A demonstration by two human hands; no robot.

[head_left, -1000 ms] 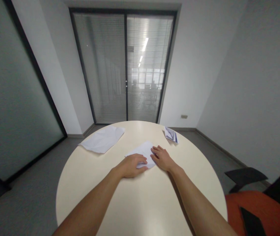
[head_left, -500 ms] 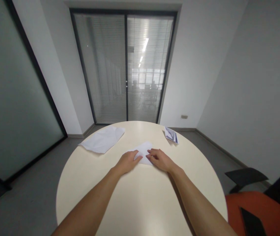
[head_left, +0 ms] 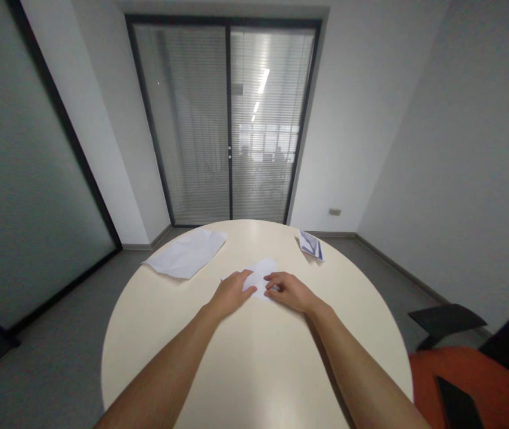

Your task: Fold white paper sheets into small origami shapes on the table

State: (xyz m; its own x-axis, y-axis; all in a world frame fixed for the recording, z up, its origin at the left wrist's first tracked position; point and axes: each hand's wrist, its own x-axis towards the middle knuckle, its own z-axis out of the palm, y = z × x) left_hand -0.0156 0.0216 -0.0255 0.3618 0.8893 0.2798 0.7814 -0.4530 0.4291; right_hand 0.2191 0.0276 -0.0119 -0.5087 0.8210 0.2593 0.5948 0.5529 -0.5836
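A small piece of white paper (head_left: 260,273) lies on the round table between my hands; its sides are partly covered by my fingers. My left hand (head_left: 233,293) holds its left side, with the thumb lying on the paper near its lower edge. At the right side, my right hand (head_left: 289,291) grips the paper with curled fingers, thumb and forefinger close together. Whether the paper is folded beneath my fingers I cannot tell.
The round cream table (head_left: 254,369) carries a larger creased white sheet (head_left: 187,253) at the back left. A folded paper piece (head_left: 311,245) stands near the back right edge. An orange chair (head_left: 482,381) with black armrests is at the right.
The fingers of my right hand have curled more, and the visible part of the paper has shifted slightly. A thin dark tip now shows just left of my left hand. The other papers have not moved.
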